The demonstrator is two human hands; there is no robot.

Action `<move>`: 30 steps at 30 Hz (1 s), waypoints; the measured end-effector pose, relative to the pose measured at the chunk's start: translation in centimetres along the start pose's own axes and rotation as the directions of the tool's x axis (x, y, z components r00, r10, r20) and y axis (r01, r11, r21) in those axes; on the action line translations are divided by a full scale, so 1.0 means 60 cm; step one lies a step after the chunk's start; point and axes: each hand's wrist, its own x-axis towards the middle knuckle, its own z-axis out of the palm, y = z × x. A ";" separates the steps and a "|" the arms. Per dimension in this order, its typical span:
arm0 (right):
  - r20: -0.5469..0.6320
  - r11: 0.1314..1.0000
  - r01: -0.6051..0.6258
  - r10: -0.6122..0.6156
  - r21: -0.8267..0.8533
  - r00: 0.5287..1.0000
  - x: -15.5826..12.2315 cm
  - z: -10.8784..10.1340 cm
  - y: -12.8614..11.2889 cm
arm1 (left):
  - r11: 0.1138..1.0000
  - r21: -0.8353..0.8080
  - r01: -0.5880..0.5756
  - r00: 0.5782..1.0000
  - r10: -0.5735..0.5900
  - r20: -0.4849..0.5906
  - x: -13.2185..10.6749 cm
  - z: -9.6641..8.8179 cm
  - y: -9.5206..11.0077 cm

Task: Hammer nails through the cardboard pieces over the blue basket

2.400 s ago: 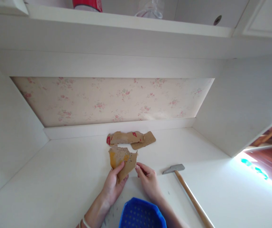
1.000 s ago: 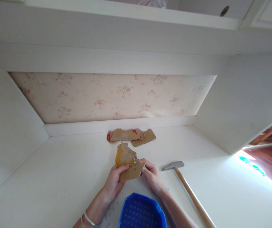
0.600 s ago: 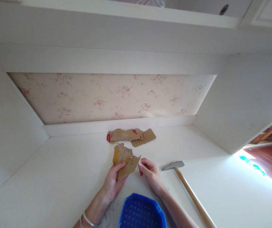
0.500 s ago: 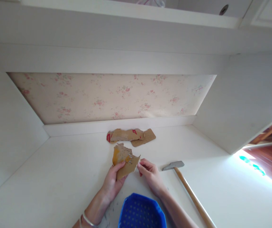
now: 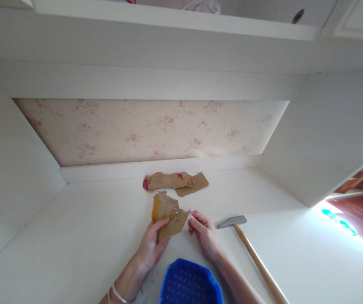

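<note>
My left hand grips a torn piece of cardboard, thumb on top and fingers beneath. Several thin metal nails stick out of its middle, and a yellow-orange stain colours its upper left. At the ragged right edge, my right hand is closed in a pinch on the cardboard; its fingertips are partly hidden. Below, between my forearms, stands a blue plastic basket with a perforated bottom. To the right of my right hand lies a hammer with a grey head and wooden handle.
More torn cardboard with red print lies near the back of the white surface. Dark marks show left of the basket. White panels enclose both sides, floral wallpaper covers the back, and an overhead shelf spans the top.
The cardboard and both hands appear slightly further right, along with a small shift of the whole view. Both hands keep their grip.
</note>
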 end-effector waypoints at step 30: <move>0.266 0.997 -0.065 0.074 -0.040 0.961 -0.005 -0.009 -0.010 | 0.984 0.176 -0.005 0.979 -0.031 0.201 -0.005 -0.008 -0.002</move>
